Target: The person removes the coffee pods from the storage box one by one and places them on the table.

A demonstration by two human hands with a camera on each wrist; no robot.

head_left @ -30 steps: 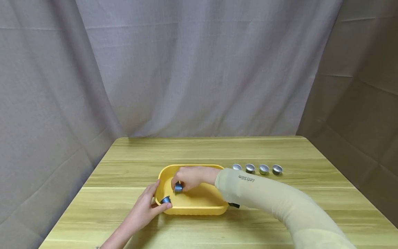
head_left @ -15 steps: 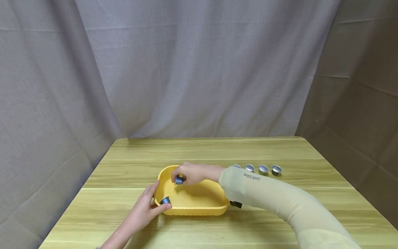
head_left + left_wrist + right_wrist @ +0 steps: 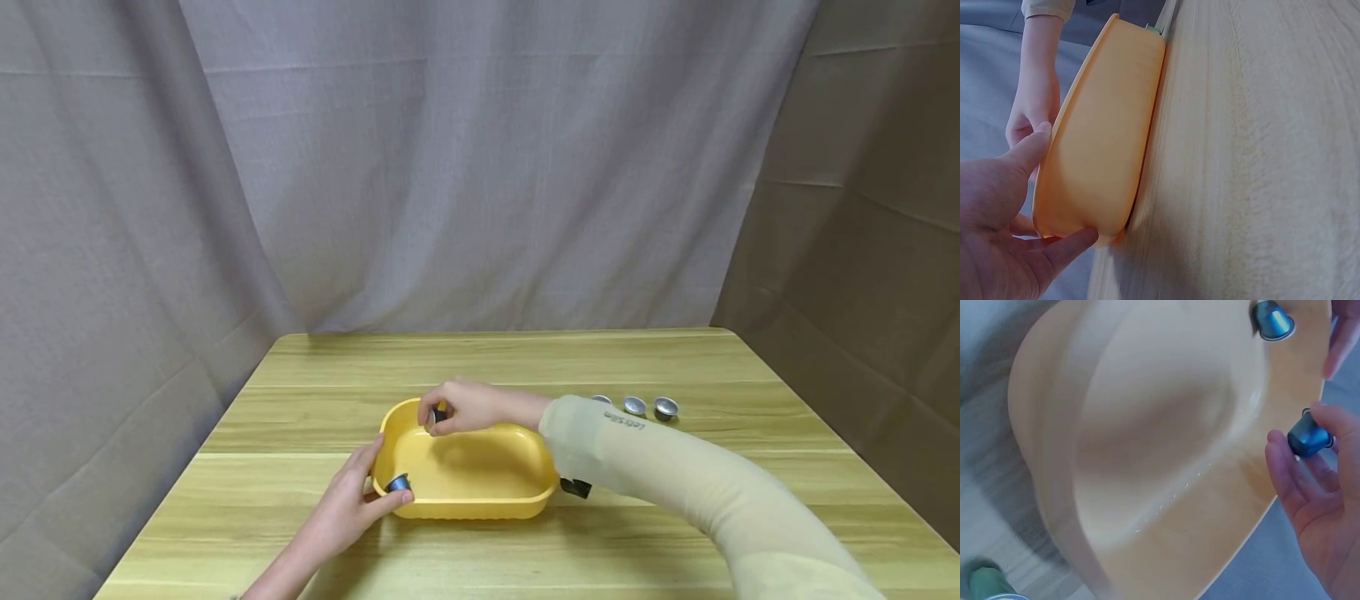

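Your right hand pinches a blue capsule between thumb and fingertips, lifted above the far left corner of the yellow tray; a pinch suits a thing this small, and it is clear of the tray floor (nothing else under it); your left hand wraps the tray's near left corner, thumb on the rim and fingers under the outer wall, probably to keep the light tray from sliding on the wooden table; the two hands are apart, one at each left corner; a second blue capsule lies inside the tray just beside your left thumb, on its side as far as I can tell; three silver capsules stand in a row on the table behind your right sleeve, well apart from the tray, set out neatly in a line.
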